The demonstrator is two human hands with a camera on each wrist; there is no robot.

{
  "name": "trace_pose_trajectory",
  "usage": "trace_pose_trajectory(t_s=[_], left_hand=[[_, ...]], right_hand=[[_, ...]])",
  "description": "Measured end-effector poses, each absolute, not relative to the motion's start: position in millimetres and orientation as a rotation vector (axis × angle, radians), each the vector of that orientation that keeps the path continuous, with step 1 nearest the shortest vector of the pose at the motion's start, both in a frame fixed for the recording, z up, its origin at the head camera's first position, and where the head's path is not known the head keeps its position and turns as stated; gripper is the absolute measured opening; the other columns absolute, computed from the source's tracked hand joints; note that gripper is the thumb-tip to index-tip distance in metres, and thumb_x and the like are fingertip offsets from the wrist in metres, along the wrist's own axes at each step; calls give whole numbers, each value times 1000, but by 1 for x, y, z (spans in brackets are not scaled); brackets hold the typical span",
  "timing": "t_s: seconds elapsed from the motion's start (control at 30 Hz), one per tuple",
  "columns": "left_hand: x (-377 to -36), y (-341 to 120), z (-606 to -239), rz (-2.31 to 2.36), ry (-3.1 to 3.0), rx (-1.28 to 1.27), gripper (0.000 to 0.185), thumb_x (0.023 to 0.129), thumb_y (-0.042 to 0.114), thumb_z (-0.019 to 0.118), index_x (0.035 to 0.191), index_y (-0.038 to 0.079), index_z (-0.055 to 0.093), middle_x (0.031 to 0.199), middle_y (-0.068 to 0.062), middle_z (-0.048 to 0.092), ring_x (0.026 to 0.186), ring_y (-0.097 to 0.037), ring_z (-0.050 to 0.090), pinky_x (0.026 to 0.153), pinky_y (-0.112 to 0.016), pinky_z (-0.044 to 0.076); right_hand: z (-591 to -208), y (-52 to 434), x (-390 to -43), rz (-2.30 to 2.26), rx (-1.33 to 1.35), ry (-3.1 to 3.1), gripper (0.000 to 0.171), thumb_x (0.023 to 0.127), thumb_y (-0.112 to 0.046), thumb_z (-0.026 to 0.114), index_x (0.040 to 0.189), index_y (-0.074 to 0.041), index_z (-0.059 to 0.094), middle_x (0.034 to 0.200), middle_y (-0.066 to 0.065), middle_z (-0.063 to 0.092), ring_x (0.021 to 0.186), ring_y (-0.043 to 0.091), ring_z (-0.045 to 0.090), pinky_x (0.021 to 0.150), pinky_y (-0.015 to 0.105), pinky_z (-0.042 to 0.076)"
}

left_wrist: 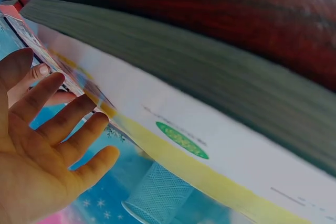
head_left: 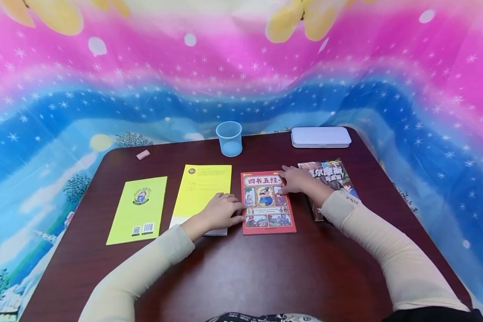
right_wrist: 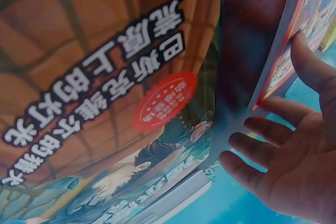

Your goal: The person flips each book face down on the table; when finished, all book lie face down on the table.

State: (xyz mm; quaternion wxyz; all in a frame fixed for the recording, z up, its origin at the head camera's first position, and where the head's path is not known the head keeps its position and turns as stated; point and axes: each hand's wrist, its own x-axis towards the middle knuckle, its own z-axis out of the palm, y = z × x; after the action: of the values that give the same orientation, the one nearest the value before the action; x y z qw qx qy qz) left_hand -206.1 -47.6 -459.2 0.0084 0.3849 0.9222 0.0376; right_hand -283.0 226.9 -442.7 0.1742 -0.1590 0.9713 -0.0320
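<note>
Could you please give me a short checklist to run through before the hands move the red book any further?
1. Left hand on the red book: fingertips touch its left edge, fingers fairly straight. Ok.
2. Right hand on the book: fingers rest at its upper right edge. Ok.
3. Book flat on the table: looks flat in the head view, but the right wrist view shows its right edge slightly raised. Cannot tell.
4. Neighbours: the yellow book lies close on the left, the illustrated book on the right, under the right forearm. Not ok for a wide slide.
5. Plastic cup stands upright behind the row, apart from the books. Ok.
</note>
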Motion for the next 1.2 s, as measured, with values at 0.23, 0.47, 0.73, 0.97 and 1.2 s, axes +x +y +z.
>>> trace_pose_trajectory(t_s=[0.23, 0.47, 0.73, 0.97, 1.2], left_hand=[[-206, -44, -459, 102, 2870, 1210, 38, 87, 43, 62, 118, 22, 67, 108, -1, 66, 108, -20, 55, 100, -49, 35], [-205, -42, -462, 119, 2860, 1264, 37, 88, 43, 61, 118, 23, 66, 109, -1, 66, 109, -20, 56, 100, -48, 36], [-200, -39, -461, 200, 2827, 1164, 45, 88, 46, 60, 125, 21, 62, 118, -8, 62, 116, -25, 52, 100, -46, 36], [-189, -34, -462, 485, 2720, 1000, 58, 86, 45, 61, 134, 13, 52, 136, -18, 49, 136, -38, 29, 107, -53, 28], [-183, -27, -459, 785, 2595, 829, 65, 81, 41, 66, 134, 9, 47, 140, -18, 43, 141, -43, 6, 109, -59, 12]], right_hand=[[-441, 225, -282, -38, -508, 2725, 79, 84, -44, 67, 145, -6, 35, 151, 17, 28, 138, 39, 23, 106, 58, 25], [-440, 226, -277, 3, -545, 2632, 99, 78, -51, 71, 150, -4, 20, 156, 18, 11, 141, 40, 12, 109, 60, 15], [-442, 222, -274, 80, -557, 2693, 98, 78, -50, 71, 149, -2, 22, 154, 20, 14, 141, 39, 14, 110, 56, 16], [-446, 223, -273, 81, -574, 2719, 97, 77, -50, 71, 148, -1, 25, 154, 21, 16, 141, 39, 15, 110, 55, 18], [-455, 231, -275, -26, -555, 2720, 97, 78, -49, 71, 149, -5, 23, 155, 18, 12, 142, 38, 11, 110, 57, 14]])
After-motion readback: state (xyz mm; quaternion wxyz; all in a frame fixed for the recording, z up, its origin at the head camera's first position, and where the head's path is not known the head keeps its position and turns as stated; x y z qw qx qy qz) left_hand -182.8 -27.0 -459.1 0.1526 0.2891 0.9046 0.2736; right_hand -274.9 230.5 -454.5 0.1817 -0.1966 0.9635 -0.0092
